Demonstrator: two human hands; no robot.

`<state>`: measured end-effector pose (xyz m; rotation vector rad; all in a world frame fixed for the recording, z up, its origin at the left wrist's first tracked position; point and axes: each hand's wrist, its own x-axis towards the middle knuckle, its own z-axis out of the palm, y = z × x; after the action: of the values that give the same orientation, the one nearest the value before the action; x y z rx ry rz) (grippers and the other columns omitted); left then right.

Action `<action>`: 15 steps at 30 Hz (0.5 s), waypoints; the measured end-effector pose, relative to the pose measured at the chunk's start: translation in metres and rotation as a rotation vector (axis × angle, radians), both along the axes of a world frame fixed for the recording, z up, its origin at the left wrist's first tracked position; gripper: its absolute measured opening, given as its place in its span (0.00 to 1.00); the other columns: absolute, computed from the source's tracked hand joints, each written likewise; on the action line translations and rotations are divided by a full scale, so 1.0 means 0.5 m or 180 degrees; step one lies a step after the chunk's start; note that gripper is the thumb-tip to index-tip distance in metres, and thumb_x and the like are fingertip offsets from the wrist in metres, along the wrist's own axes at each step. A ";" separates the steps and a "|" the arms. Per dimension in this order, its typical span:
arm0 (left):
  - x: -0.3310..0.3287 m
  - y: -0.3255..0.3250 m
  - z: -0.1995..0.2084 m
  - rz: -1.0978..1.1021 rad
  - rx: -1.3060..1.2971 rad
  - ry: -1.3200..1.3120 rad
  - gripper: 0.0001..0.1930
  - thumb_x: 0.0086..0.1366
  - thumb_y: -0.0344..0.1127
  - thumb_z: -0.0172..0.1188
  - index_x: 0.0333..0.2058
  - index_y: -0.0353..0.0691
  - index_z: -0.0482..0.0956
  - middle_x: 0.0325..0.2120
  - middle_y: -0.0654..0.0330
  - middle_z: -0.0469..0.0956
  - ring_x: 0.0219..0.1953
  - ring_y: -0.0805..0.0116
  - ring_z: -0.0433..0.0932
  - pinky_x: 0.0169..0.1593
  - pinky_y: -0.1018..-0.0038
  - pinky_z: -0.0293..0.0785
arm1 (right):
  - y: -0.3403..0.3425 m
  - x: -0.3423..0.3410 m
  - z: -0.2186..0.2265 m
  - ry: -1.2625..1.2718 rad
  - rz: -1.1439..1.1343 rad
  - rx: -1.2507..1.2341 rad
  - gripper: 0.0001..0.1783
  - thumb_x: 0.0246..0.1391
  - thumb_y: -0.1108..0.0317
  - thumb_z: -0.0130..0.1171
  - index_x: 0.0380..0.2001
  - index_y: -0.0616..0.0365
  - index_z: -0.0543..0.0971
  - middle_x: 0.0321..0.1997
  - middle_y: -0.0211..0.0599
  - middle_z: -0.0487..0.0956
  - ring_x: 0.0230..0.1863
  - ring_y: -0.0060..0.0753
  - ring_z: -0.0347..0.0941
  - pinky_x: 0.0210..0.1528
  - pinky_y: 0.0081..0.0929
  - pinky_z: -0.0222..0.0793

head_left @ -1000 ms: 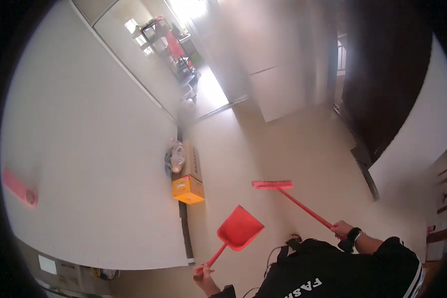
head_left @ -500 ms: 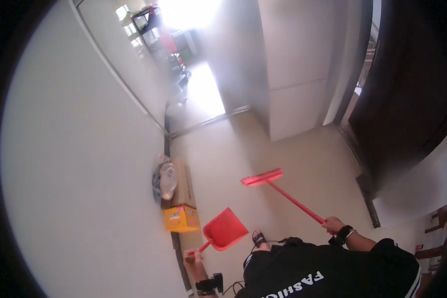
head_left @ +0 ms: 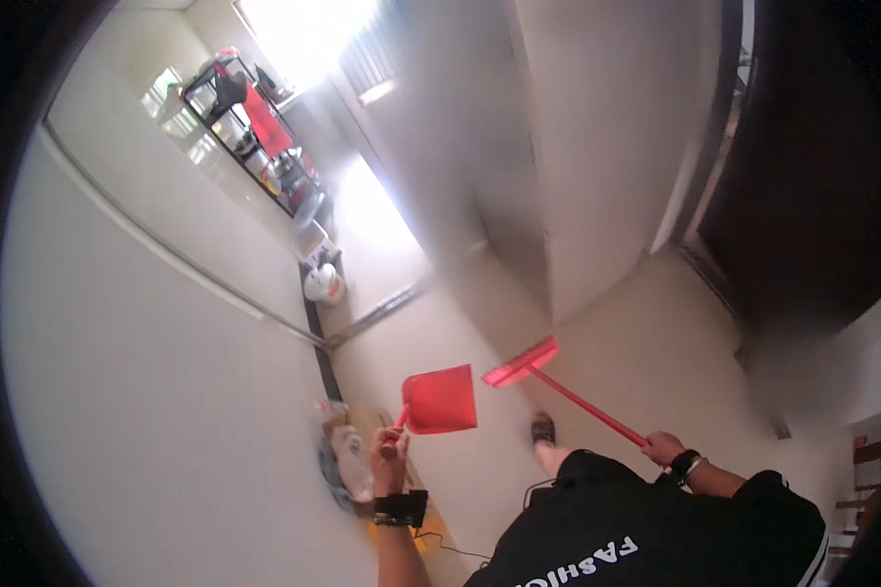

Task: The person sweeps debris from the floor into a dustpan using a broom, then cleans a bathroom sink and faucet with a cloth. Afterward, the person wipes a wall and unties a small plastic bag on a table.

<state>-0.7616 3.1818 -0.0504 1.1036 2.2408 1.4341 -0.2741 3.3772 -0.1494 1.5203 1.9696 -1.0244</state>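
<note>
My left hand [head_left: 390, 455] is closed round the short handle of a red dustpan [head_left: 440, 401], whose flat pan points away to the right. My right hand [head_left: 664, 449] grips the long red handle of a broom [head_left: 587, 406]. The broom's wide red head [head_left: 521, 362] lies ahead, a short way right of the dustpan's front edge, and the two are apart. Whether the broom or dustpan touches the floor is hard to tell. Below the broom head shows one of my feet in a dark sandal [head_left: 543, 428].
Against the left wall stand a cardboard box with plastic bags [head_left: 350, 460] on it and a yellow box [head_left: 431, 533]. Beyond a doorway sill [head_left: 377, 315] are a white bucket [head_left: 325, 284] and a black shelf rack [head_left: 250, 132]. A dark door [head_left: 803, 166] is at the right.
I have moved forward, so the boxes sit lower and the rack shows more fully. The dustpan has risen and swung to the right, nearer the broom head. Both hands keep their hold.
</note>
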 end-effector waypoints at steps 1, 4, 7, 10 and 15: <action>-0.029 0.069 0.020 -0.0019 -0.0111 -0.0286 0.07 0.55 0.24 0.60 0.29 0.37 0.70 0.33 0.57 0.78 0.37 0.69 0.75 0.43 0.74 0.70 | 0.031 -0.018 0.020 0.0052 -0.0209 -0.0001 0.16 0.50 0.57 0.53 0.34 0.57 0.80 0.28 0.48 0.79 0.33 0.49 0.77 0.38 0.43 0.72; -0.121 0.245 0.088 -0.0265 -0.0354 -0.0492 0.08 0.54 0.22 0.60 0.30 0.37 0.70 0.36 0.55 0.78 0.41 0.66 0.75 0.46 0.71 0.71 | 0.151 -0.098 0.083 -0.0133 -0.0342 -0.0273 0.16 0.49 0.57 0.54 0.35 0.56 0.80 0.31 0.49 0.79 0.34 0.49 0.77 0.39 0.44 0.71; -0.200 0.412 0.119 -0.0596 -0.0319 -0.0221 0.07 0.54 0.22 0.60 0.30 0.37 0.70 0.36 0.54 0.78 0.42 0.65 0.75 0.47 0.71 0.70 | 0.249 -0.160 0.128 -0.0096 -0.0042 -0.0102 0.16 0.48 0.57 0.53 0.32 0.58 0.80 0.32 0.49 0.79 0.36 0.51 0.76 0.40 0.46 0.70; -0.279 0.562 0.125 -0.0898 -0.0130 -0.0151 0.06 0.55 0.24 0.60 0.29 0.38 0.71 0.35 0.55 0.78 0.39 0.64 0.76 0.44 0.70 0.72 | 0.306 -0.213 0.155 0.0016 0.0091 0.0096 0.16 0.49 0.57 0.51 0.31 0.58 0.78 0.32 0.48 0.79 0.36 0.52 0.76 0.39 0.46 0.70; -0.388 0.797 0.030 -0.1401 -0.0413 0.0036 0.05 0.54 0.27 0.60 0.30 0.39 0.74 0.30 0.54 0.78 0.35 0.64 0.77 0.42 0.72 0.72 | 0.360 -0.264 0.154 -0.0161 -0.0056 0.0188 0.15 0.50 0.56 0.54 0.33 0.56 0.77 0.32 0.47 0.79 0.36 0.50 0.76 0.39 0.46 0.70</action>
<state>-0.9556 3.5805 -0.0356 1.4467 1.9030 1.0882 -0.4059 3.5574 -0.0723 1.5819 1.9712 -0.9331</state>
